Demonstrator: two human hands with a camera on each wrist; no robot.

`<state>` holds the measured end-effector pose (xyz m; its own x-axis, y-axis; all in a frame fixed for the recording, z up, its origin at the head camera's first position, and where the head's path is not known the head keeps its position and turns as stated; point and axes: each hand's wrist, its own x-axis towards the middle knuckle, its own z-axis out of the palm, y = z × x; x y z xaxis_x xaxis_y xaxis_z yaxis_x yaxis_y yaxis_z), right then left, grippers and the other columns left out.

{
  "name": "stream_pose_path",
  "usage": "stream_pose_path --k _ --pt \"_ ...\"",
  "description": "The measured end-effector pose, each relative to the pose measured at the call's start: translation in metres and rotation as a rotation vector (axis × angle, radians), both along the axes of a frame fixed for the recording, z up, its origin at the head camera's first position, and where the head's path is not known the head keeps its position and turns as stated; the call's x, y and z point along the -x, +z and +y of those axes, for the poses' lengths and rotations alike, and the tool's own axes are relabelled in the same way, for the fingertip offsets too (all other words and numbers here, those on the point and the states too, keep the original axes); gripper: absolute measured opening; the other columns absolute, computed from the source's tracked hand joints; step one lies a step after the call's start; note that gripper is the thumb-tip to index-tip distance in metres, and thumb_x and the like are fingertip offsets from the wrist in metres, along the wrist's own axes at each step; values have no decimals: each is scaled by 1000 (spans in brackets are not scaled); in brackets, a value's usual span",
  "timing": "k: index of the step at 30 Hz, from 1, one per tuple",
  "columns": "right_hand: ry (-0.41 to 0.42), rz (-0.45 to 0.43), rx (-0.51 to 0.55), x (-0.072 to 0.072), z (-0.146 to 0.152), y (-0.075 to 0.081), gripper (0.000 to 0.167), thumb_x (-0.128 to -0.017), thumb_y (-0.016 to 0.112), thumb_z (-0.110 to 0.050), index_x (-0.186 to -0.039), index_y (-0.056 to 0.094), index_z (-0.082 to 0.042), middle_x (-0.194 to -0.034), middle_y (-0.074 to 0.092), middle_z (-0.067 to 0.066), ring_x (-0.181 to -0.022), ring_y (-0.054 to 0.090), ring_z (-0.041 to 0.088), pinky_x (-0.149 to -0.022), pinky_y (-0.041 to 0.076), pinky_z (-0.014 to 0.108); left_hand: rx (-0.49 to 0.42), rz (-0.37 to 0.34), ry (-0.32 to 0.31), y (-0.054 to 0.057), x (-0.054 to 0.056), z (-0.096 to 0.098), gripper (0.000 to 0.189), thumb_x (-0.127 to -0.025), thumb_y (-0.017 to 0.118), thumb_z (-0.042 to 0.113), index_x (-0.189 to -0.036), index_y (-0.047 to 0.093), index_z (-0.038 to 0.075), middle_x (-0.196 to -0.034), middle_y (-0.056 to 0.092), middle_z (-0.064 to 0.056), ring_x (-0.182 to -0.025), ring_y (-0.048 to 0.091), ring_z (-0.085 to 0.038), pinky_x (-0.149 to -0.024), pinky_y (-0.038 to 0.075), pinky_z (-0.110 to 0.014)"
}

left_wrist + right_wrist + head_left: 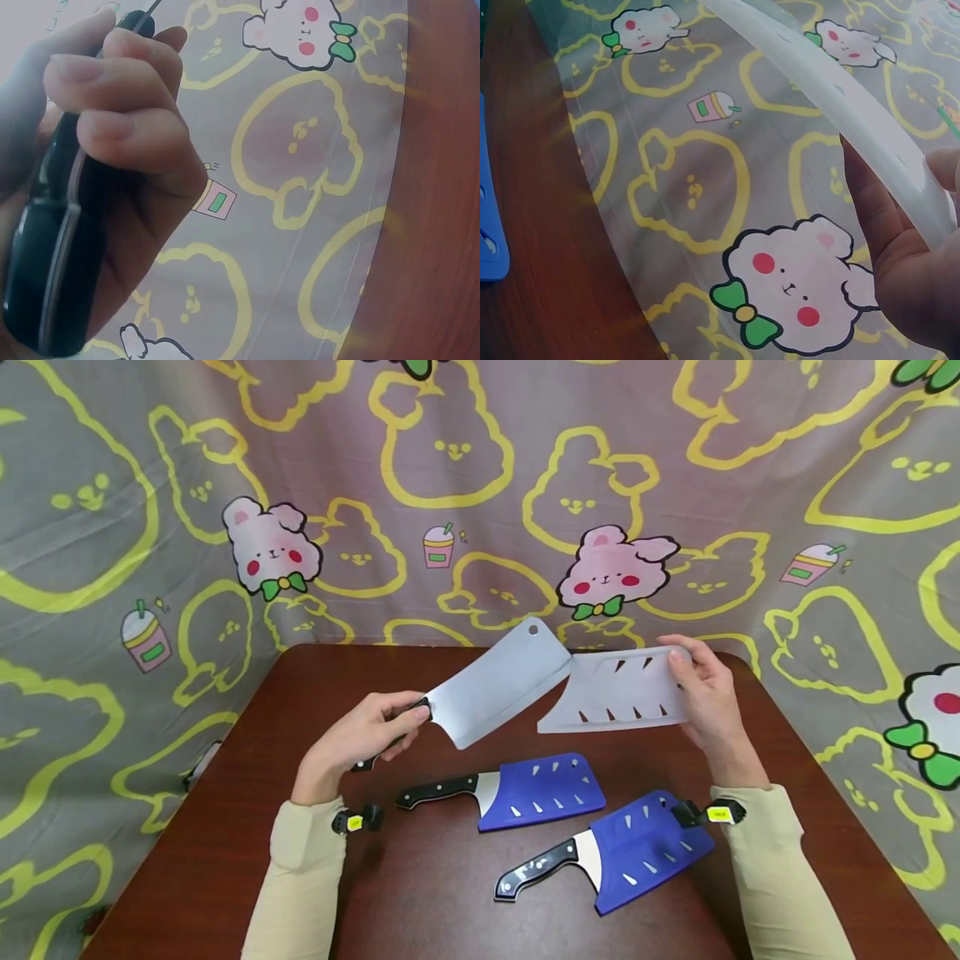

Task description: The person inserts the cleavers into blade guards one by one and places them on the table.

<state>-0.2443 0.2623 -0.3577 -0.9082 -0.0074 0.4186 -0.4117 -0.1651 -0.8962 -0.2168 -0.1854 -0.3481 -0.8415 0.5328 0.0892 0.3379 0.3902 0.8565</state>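
My left hand [375,727] grips a cleaver [498,685] by its black handle [56,255], the bare blade slanting up to the right above the table. A white blade sheath [611,689] with slots is pinched at its right end by my right hand [705,693], thumb in front. In the head view the blade's far edge meets the sheath's left top corner; whether they touch I cannot tell. Below them lie two more cleavers with black handles, one in a blue sheath [543,793] and a nearer one in another blue sheath [652,847].
The dark reddish-brown table [247,827] carries the two sheathed cleavers. Behind and at both sides hangs a patterned curtain [525,485] with yellow outlines and rabbit faces. A small wrist camera [360,820] is strapped on the left sleeve, another [712,812] on the right.
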Motion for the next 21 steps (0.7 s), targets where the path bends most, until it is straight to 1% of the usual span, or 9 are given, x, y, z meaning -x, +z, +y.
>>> stream_pose_path --k 1,3,6,8,12,16,18,21 --pt "-5 4 -3 0 1 0 29 -101 52 -18 -127 59 -5 -98 72 -1 -85 71 10 -64 58 27 2 -2 -5 0 0 1 19 -102 53 30 -89 58 18 -58 48 -10 -43 45 -28 -44 39 -32" --pt "-19 11 -9 -1 3 1 29 -101 52 -18 -126 59 -5 -97 72 -1 -84 71 10 -63 58 27 5 -9 -17 0 -1 1 17 -102 54 29 -89 59 18 -58 48 -9 -43 45 -29 -45 39 -32" --pt "-34 19 -16 -1 5 1 30 -101 53 -18 -126 60 -3 -96 72 -1 -84 71 10 -63 58 26 -1 -28 -39 0 -2 2 14 -101 55 32 -99 63 20 -58 48 -8 -43 45 -32 -45 40 -32" --pt "-49 20 -25 -1 6 2 31 -101 54 -19 -127 60 -3 -97 72 -2 -84 71 10 -62 58 26 -2 -35 -56 0 -3 2 16 -100 56 32 -108 64 21 -57 48 -7 -43 44 -33 -46 40 -32" --pt "-73 29 -29 -1 9 2 30 -100 56 -18 -125 62 -2 -95 71 -2 -83 70 9 -62 57 24 2 -46 -84 -1 -3 2 25 -100 56 32 -122 63 22 -56 48 -6 -41 44 -27 -45 40 -31" --pt "-68 44 -34 -1 10 3 28 -99 56 -15 -122 63 0 -91 73 -3 -80 71 8 -61 56 23 36 -79 -96 -2 -3 -1 33 -100 57 31 -132 59 25 -54 45 -5 -40 42 -21 -42 38 -30" --pt "-63 45 -50 -1 10 4 27 -99 56 -15 -121 64 0 -90 73 -3 -80 71 7 -61 57 23 61 -100 -113 -3 -3 -2 35 -99 58 31 -135 58 27 -53 44 -5 -40 41 -19 -41 37 -30" --pt "-53 44 -72 -1 11 4 26 -99 56 -14 -120 65 -1 -90 73 -4 -80 71 7 -61 57 23 94 -117 -164 -4 -2 -2 35 -99 58 31 -134 58 30 -52 42 -4 -39 40 -18 -39 35 -29"
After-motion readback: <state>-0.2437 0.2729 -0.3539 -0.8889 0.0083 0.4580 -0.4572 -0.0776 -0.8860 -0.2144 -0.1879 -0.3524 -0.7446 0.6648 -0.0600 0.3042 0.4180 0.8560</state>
